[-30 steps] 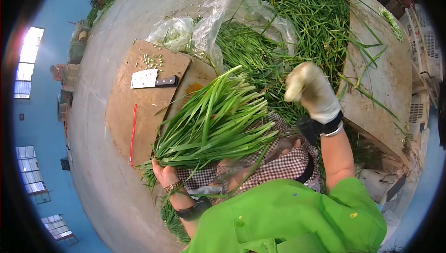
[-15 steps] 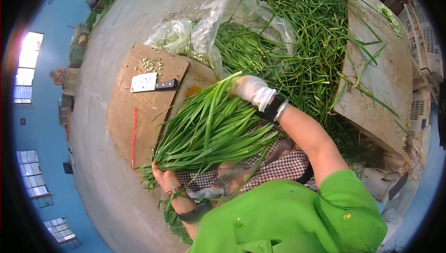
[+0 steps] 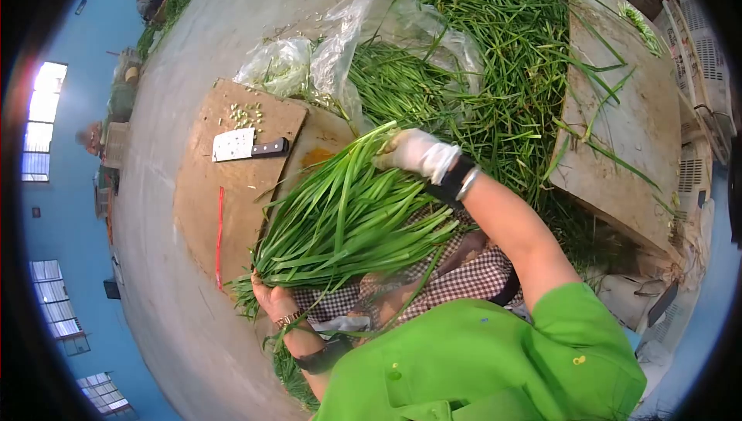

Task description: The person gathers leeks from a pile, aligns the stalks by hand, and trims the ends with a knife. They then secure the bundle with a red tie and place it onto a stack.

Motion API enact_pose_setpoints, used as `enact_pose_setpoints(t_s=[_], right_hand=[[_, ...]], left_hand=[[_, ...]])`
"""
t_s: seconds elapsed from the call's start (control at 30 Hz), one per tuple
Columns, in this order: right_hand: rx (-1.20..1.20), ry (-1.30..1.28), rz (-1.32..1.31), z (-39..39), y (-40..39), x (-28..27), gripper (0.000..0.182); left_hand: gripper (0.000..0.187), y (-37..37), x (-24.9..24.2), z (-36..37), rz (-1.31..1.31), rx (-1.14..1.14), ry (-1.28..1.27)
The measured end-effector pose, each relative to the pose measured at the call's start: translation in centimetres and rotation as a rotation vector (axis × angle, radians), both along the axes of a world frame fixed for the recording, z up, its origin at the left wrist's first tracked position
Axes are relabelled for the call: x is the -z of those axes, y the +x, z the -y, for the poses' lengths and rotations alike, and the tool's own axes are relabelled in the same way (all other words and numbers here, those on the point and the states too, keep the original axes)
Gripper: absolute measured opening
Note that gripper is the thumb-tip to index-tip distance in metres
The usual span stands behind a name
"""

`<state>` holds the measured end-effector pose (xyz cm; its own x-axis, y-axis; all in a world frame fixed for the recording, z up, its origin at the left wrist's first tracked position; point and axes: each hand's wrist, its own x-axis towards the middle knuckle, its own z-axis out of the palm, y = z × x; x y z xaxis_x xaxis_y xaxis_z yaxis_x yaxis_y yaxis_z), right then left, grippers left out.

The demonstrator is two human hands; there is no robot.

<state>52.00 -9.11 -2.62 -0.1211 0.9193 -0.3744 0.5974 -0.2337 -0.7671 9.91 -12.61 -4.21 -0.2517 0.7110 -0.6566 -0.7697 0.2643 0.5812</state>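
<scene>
A large loose bunch of garlic chives (image 3: 348, 212), with long flat green leaves, spreads over the lap in front of me. My left hand (image 3: 272, 299), bare with a wristwatch, grips the bunch at its lower left end; the leaves partly hide its fingers. At the upper right end, my right hand (image 3: 413, 152) in a whitish glove closes around some of the leaves. Left of the bunch, a cleaver (image 3: 234, 145) with a black handle lies on a wooden board (image 3: 197, 212), near small pale cut pieces (image 3: 246, 115) and a red strip (image 3: 219, 237).
A clear plastic bag (image 3: 338, 57) with more greens stands beyond the board. A big heap of greens (image 3: 510, 57) lies to its right, beside a second board (image 3: 618, 150) with stray leaves. Far left, a person (image 3: 149, 3) sits by another pile.
The view has shifted slightly, so the board and cleaver appear a little lower and further left. My right hand has edged slightly left along the leaves; my left hand keeps its hold.
</scene>
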Motion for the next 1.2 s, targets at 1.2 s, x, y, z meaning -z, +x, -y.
enact_pose_setpoints(t_s=[1.2], right_hand=[[0.226, 0.399, 0.339, -1.5, -0.5, 4.3, 0.022]], left_hand=[[0.032, -0.5, 1.2, -0.7, -0.027, 0.108, 0.077]])
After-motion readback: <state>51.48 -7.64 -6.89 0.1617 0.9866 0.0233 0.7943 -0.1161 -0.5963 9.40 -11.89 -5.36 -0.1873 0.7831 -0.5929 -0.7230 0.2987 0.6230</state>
